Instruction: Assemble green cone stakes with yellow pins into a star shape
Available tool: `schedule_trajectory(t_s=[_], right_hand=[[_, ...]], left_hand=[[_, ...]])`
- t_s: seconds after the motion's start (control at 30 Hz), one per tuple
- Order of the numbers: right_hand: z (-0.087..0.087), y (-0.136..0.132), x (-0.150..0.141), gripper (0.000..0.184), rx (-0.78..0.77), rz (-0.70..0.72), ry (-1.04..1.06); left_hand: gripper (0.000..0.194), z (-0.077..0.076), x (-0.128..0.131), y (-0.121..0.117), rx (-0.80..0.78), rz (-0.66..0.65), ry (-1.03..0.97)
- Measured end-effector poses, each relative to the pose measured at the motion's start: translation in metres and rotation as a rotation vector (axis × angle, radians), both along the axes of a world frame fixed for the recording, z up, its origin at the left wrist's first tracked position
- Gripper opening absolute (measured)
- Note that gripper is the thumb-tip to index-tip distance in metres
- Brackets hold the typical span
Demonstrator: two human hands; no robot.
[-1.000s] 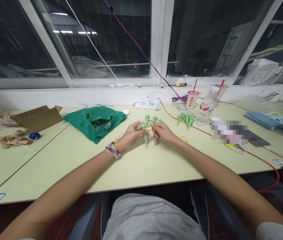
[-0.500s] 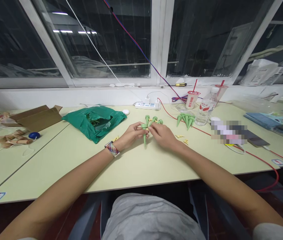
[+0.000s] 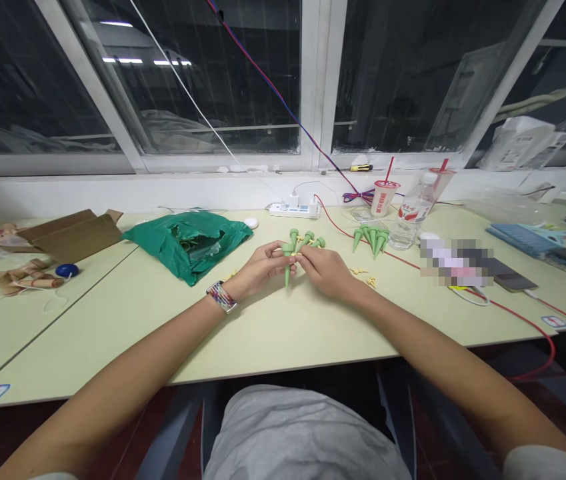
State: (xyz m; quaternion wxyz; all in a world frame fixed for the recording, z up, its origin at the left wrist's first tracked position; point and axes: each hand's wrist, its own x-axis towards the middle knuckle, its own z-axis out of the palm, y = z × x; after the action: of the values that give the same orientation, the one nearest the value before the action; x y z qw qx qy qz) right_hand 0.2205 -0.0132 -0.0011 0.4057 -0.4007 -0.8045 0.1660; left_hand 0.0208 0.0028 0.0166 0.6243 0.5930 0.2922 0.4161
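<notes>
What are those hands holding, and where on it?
The left hand holds a green spike near its wide top, point down. The right hand pinches at its side; what it grips is hidden.

Landmark, your clear bottle (image 3: 407, 220). Left of it: lidded cup (image 3: 384, 199) with red straw, touching or nearly so; farther left, white power strip (image 3: 294, 211). Right of it: dark phone (image 3: 505, 275), then blue cloth (image 3: 523, 239). Behind it, your second cup (image 3: 443, 181), partly hidden.

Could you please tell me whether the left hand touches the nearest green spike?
Touching; the head view shows the left hand gripping the green spike near its top.
</notes>
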Motion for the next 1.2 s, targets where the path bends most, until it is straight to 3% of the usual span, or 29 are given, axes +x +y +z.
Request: schedule_trajectory(t_s=[0.1, 0.17, 0.23, 0.33, 0.4, 0.47, 0.6, 0.67, 0.77, 0.83, 0.97, 1.1, 1.2], right_hand=[[-0.002, 0.004, -0.007, 0.049, -0.367, 0.115, 0.222], [-0.004, 0.005, -0.010, 0.050, -0.556, 0.169, 0.307], [-0.004, 0.004, -0.008, 0.046, -0.461, 0.124, 0.254], [-0.002, 0.001, 0.000, 0.035, -0.056, -0.003, 0.029], [-0.002, 0.000, 0.003, 0.032, 0.051, -0.027, -0.057], [-0.004, 0.002, 0.001, 0.037, -0.052, 0.010, 0.024], [-0.011, 0.006, -0.006, 0.045, -0.458, 0.125, 0.271], [-0.009, 0.006, -0.005, 0.042, -0.397, 0.074, 0.222], [-0.001, 0.006, 0.004, 0.020, -0.087, -0.058, 0.072], [0.003, 0.007, 0.011, 0.013, 0.023, -0.020, 0.001], [0.004, 0.011, 0.020, 0.023, 0.072, 0.124, -0.135], [0.004, 0.013, 0.022, 0.020, 0.088, 0.097, -0.234], [0.009, 0.015, 0.029, 0.014, -0.018, 0.025, -0.360]], left_hand=[[0.046, 0.001, 0.000, 0.001, 0.191, 0.153, 0.092], [0.048, 0.001, 0.001, 0.001, 0.234, 0.206, 0.131], [0.045, 0.000, 0.001, 0.001, 0.142, 0.147, 0.097], [0.036, -0.001, -0.001, 0.001, -0.059, -0.007, -0.001], [0.035, -0.002, -0.002, 0.002, -0.078, -0.030, -0.016], [0.035, -0.001, -0.002, 0.003, 0.004, 0.019, 0.030], [0.036, 0.000, -0.003, 0.003, 0.123, 0.105, 0.133], [0.028, 0.000, -0.004, 0.003, 0.094, 0.065, 0.151], [0.021, -0.001, -0.005, 0.003, 0.112, 0.018, 0.238], [0.019, -0.001, -0.007, 0.003, 0.178, 0.004, 0.335], [0.021, -0.002, -0.009, 0.003, 0.306, -0.031, 0.502], [0.026, -0.011, -0.009, 0.007, 0.426, -0.029, 0.581], [0.026, -0.019, -0.009, 0.012, 0.580, 0.101, 0.641]])
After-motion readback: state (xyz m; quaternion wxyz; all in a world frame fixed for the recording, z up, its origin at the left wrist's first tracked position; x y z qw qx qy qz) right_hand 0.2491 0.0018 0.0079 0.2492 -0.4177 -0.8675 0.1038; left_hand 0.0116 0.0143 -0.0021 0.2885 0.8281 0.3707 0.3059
